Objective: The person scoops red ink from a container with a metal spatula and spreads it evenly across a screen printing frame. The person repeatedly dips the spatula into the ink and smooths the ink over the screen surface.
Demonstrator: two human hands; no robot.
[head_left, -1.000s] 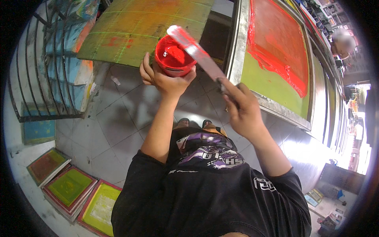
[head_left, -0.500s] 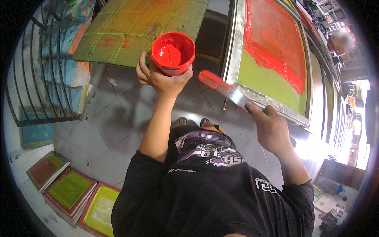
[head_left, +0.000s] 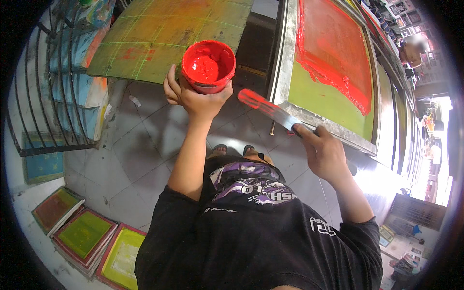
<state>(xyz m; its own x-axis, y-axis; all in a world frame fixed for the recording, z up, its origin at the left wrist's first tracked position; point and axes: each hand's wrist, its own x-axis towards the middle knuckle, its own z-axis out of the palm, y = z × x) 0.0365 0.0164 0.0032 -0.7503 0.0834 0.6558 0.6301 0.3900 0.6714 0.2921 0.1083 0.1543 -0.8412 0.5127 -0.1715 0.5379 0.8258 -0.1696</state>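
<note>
A round cup of thick red ink (head_left: pixel 209 65) is held up in my left hand (head_left: pixel 195 96), with the fingers wrapped around its side and base. My right hand (head_left: pixel 323 154) grips the dark handle of a metal spatula (head_left: pixel 266 108); its long blade is smeared with red toward the tip and points left, below and right of the cup, apart from it. Just beyond the spatula lies a screen frame (head_left: pixel 338 58) in a metal border, its green mesh partly covered with spread red ink. A stained yellow-green board (head_left: pixel 135 29) sits behind the cup.
A black wire rack (head_left: pixel 55 82) holds colourful sheets at the left. Stacked screen frames (head_left: pixel 84 231) lean low at the lower left. Grey floor tiles (head_left: pixel 135 159) and my sandalled feet show below. Another person (head_left: pixel 412 50), blurred, is at the far upper right beside more screens.
My right hand has drawn the spatula down and to the right, away from the cup's rim. My left hand still holds the cup, shifted slightly left.
</note>
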